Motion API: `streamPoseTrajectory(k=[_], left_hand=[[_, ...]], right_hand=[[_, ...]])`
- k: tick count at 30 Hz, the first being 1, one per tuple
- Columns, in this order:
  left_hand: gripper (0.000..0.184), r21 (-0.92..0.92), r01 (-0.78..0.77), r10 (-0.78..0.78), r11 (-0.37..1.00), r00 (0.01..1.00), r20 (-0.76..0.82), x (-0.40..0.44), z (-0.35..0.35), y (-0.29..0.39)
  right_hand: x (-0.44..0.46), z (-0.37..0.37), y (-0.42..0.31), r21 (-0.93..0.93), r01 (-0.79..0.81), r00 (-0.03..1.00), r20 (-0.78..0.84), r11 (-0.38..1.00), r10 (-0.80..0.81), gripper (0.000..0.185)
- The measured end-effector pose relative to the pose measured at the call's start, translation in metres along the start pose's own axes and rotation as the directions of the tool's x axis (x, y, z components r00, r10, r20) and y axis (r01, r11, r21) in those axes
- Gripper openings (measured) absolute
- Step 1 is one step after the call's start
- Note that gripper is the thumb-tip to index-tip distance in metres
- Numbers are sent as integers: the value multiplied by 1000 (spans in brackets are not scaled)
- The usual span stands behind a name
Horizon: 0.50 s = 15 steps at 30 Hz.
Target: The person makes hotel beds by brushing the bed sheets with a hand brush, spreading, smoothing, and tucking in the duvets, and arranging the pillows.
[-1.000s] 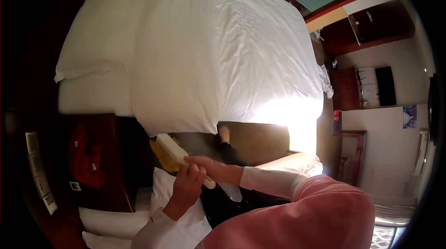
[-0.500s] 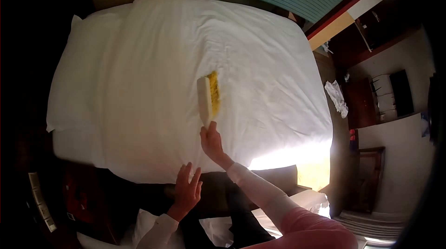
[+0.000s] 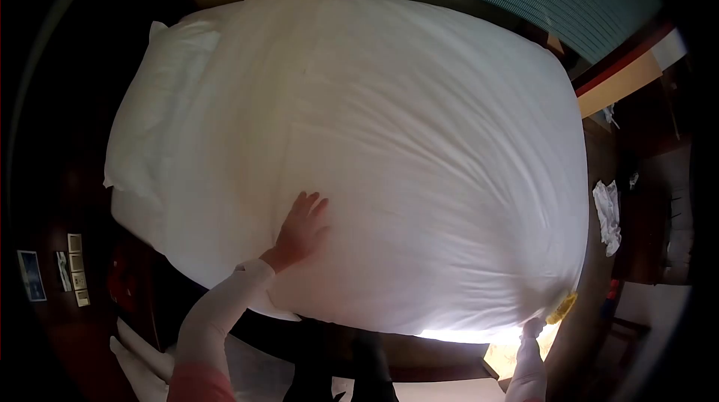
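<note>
A white bedspread [image 3: 404, 177] covers the wide bed, with creases fanning toward the lower right corner. My left hand [image 3: 299, 231] lies on it near the front edge, fingers stretched out and holding nothing. At the lower right corner of the bed, my right hand [image 3: 533, 327] is closed around the handle of a bed brush. Only the yellow bristles of the bed brush [image 3: 562, 307] show clearly, beside the corner of the bed; its handle is mostly hidden by the hand.
A pillow [image 3: 183, 72] sits at the left end of the bed. White cloth [image 3: 607, 216] lies on the floor beyond the right end. Wall switches [image 3: 78, 270] are at the lower left. Bright light falls on the floor by the lower right corner.
My right hand has swept the brush from mid-bed to the lower right corner. My left hand has moved farther onto the bed, and the creases now run toward that corner.
</note>
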<state>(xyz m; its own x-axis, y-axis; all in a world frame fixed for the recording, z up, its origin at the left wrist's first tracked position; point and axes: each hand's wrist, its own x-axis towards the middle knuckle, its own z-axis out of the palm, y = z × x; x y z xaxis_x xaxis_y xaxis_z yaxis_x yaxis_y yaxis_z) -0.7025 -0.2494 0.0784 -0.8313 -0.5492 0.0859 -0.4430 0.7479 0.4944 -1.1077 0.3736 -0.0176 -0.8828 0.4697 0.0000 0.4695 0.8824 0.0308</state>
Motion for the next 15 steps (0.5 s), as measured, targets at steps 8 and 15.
streamPoseTrajectory(k=[8,15], left_hand=[[66,150,358,-329,922,926,-185,156,38,-110],[72,158,65,-63,985,998,-16,172,97,-26]], right_hand=[[16,-40,-83,261,630,776,-256,731,-577,26],[-394,-79,-478,574,818,-78,48,-36,-996,19]])
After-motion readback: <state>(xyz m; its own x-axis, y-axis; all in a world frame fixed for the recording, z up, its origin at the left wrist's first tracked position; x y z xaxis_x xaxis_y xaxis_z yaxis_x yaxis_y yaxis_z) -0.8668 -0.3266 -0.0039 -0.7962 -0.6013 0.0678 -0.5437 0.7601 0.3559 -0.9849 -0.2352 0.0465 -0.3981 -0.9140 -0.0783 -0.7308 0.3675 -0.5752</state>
